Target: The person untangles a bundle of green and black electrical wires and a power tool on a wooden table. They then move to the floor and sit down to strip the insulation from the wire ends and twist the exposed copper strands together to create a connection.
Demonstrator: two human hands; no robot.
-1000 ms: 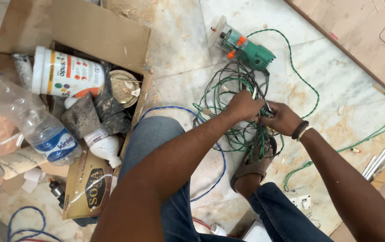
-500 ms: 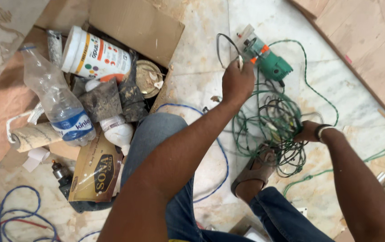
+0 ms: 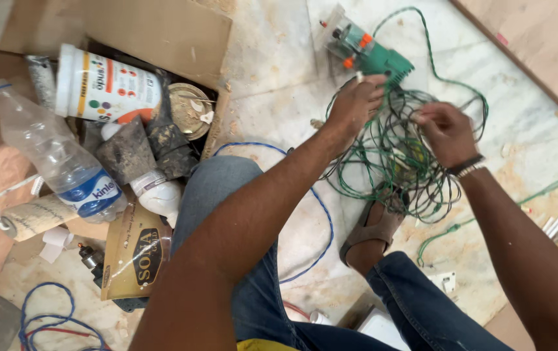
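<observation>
Head view, looking down at a marble floor. Person squats; both hands work on a tangled bundle of green wire lying on the floor just in front of a sandalled foot.

Left hand: at the upper left edge of the bundle, touching the green power drill where the wire meets it. Fingers curled down onto wire strands; how tight the hold is, cannot tell.

Right hand: over the right side of the bundle, fingers pinched closed on a strand of green wire. Dark band at the wrist.

Drill lies on its side at the far edge of the bundle, orange parts toward upper left.

Surroundings: blue wire loops on the floor past the knee. Open cardboard box at left holds a white paint tub, a clear plastic bottle and a paint roller. Sawdust scattered at right.
</observation>
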